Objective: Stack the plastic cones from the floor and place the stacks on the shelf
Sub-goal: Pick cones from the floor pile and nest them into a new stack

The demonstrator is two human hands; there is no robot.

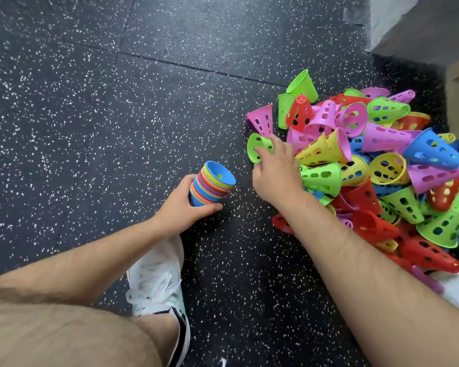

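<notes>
Cone stack (213, 184), nested, mixed colours, blue outermost, tilted: left hand (180, 207) wrapped round its narrow end, near the speckled floor (90, 102). Right hand (276, 176) fingers curled, pinching green cone (255, 151) at left edge of loose pile (382, 168).
</notes>
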